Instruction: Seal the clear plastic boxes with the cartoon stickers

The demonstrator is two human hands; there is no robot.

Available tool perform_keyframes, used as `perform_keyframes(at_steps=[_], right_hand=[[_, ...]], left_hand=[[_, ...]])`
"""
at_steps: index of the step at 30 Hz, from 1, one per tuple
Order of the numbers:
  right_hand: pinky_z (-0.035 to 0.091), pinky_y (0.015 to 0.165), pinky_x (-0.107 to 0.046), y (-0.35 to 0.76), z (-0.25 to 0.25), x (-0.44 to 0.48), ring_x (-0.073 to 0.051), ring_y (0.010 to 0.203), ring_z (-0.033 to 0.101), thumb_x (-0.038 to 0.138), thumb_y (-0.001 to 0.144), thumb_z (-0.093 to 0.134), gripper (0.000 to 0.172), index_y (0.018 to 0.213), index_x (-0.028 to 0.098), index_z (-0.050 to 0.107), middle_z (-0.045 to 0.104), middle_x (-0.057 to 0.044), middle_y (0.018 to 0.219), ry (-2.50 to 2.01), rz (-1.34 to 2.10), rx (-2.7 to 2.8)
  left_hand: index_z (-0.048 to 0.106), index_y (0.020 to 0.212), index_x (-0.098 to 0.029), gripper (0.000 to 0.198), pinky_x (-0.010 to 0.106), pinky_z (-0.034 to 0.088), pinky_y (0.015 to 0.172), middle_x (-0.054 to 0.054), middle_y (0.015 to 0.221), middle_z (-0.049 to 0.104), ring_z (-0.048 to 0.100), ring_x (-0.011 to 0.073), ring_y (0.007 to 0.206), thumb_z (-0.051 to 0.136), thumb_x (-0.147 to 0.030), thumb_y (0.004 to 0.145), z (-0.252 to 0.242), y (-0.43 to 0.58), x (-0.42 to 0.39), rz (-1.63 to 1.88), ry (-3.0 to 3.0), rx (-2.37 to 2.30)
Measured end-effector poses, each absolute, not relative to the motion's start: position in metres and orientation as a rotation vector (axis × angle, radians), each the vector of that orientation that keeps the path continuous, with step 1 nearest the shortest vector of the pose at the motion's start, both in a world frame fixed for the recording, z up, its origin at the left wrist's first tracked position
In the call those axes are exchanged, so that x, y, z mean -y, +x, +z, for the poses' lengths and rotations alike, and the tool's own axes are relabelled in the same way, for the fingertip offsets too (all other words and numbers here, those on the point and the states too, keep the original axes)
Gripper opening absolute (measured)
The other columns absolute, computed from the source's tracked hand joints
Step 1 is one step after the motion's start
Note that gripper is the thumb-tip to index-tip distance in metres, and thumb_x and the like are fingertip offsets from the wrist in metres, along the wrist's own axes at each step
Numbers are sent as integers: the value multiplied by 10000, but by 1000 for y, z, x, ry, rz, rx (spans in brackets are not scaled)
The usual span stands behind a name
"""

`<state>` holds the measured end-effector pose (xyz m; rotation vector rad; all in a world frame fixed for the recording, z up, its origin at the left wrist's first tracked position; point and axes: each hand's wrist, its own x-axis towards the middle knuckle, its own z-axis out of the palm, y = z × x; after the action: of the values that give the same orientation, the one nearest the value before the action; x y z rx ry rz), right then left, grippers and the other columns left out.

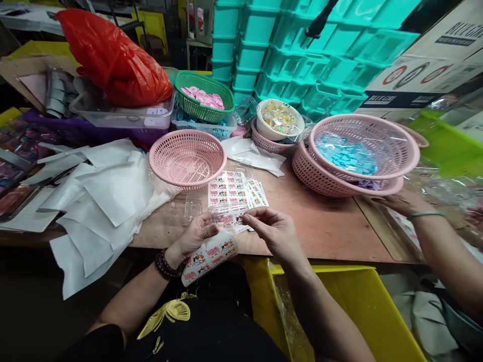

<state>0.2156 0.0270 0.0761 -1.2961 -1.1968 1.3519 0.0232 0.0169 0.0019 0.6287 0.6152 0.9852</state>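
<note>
Dim background, brighter tabletop (pixel 320 226), glare on red bag (pixel 116 60); stretched, blurry right edge

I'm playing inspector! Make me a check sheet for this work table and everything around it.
Surface: flat brown wooden tabletop.
Job's things: clear plastic case; curled white printed paper sheet; flat white printed sheets on the tabletop.
Clutter: loose white paper pile; round pink plastic basket.
Fingers: left fingers hold the case; right fingers pinch at its end.
Cables: thin black hanging object, perhaps a cable; unclear.
Surroundings: stacked turquoise plastic bins; another person's bare forearm.
</note>
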Motion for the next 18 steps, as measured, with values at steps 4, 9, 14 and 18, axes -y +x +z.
perform_keyframes(at_steps=[4,9,14,18], right_hand=[[515,583,-273,215,70,-25,-150,638,642,552,636,851,425,760,167,719,738,-59,746,-1309,1265,1271],[479,555,-267,212,66,-13,-131,565,572,569,814,695,391,804,179,709,706,-45,725,-1437,821,1624],[544,678,-352,210,62,-9,-254,856,669,650,701,755,716,1224,178,624,687,-147,1108,-1686,373,1702],[585,793,-384,244,55,-7,-246,971,672,586,666,809,683,1226,247,616,677,-95,1170,-1370,1146,1747]], left_hand=[[654,1194,-143,715,420,495,1006,167,1220,716,676,328,1137,934,-433,603,0,24,-16,982,595,-624],[631,1181,-144,675,394,523,950,143,1153,735,708,285,1035,920,-398,627,0,28,-15,1070,654,-714],[653,1148,-158,657,338,519,932,112,1148,725,681,255,1057,915,-431,610,1,29,-12,1148,745,-777],[644,1229,-154,782,256,514,679,135,1124,713,676,171,773,925,-471,572,-3,24,-4,841,891,-672]])
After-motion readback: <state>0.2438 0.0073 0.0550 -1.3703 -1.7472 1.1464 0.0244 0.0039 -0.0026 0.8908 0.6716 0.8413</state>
